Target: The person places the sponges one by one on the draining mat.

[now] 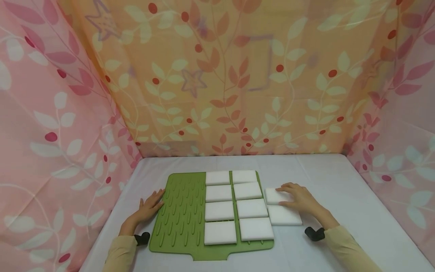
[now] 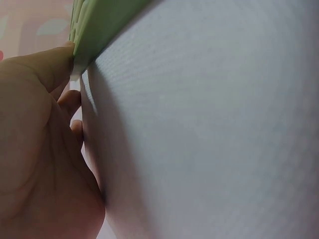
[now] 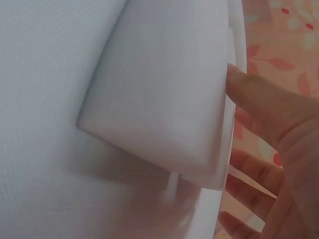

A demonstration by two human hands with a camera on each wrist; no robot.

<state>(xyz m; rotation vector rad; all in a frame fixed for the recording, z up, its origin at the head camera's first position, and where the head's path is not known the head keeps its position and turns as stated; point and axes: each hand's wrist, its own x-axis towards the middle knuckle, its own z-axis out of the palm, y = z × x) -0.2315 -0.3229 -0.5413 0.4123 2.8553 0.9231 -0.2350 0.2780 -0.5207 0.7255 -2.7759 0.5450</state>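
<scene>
A green ridged mat (image 1: 178, 211) with a tab at its near edge lies on the table. White rectangular sponges (image 1: 220, 233) cover its right half in two columns. My left hand (image 1: 148, 207) rests at the mat's left edge, fingers extended; the left wrist view shows the thumb touching the green rim (image 2: 107, 30). Beyond the mat's right edge lie two more white sponges, a far one (image 1: 272, 196) and a near one (image 1: 285, 216). Over the far one is my right hand (image 1: 300, 198), fingers loosely extended and thumb by the seam between them. A white sponge (image 3: 159, 89) fills the right wrist view.
A white cloth (image 1: 343, 211) covers the table. Floral curtains (image 1: 224, 75) stand behind it and at both sides. Each wrist wears a black device (image 1: 314, 234).
</scene>
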